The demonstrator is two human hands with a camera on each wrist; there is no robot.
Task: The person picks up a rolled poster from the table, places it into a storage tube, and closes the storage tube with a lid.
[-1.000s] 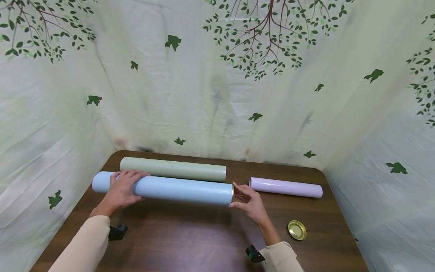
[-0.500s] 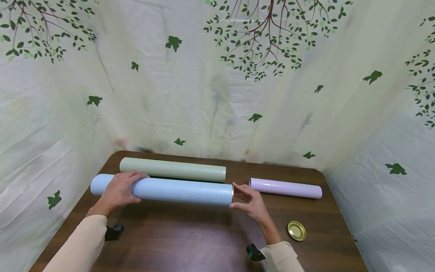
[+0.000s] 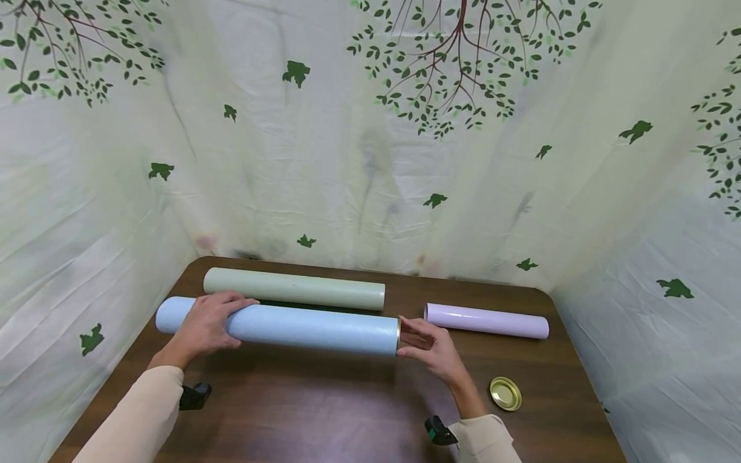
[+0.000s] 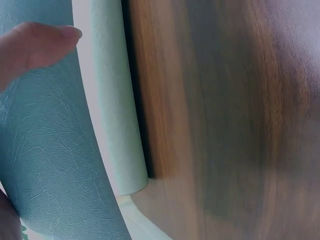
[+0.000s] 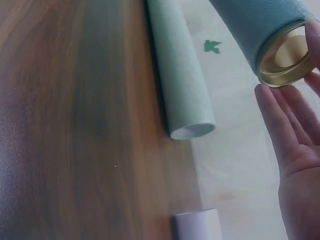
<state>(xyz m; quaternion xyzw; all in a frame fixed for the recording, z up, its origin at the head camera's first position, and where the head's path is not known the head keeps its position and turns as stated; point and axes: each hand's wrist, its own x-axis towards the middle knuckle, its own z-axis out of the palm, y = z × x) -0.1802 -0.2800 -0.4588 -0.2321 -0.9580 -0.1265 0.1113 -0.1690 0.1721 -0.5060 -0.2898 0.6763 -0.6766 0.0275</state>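
A long light-blue cardboard tube [image 3: 318, 329] is held level above the table. My left hand [image 3: 210, 325] grips it around its left part, thumb on the near side. At its right end sits a gold metal lid [image 5: 287, 78], whose rim my right hand [image 3: 435, 352] holds between the fingertips and thumb. In the right wrist view the lid lies against the tube's mouth, its rim showing. Behind the blue tube lies a pale green tube [image 3: 295, 289], its right end open in the right wrist view. The blue tube's left end is rounded in outline; its face is hidden.
On the brown wooden table [image 3: 324, 411], a shorter lilac tube [image 3: 487, 321] lies at the back right. A second gold lid [image 3: 505, 393] lies nearer, right of my right forearm. A pale curtain [image 3: 370, 167] with leaf prints hangs close behind the table and along both sides.
The blue tube's right end and my right hand have shifted slightly right and down. My left hand keeps its grip. The other tubes and the loose lid stay in place.
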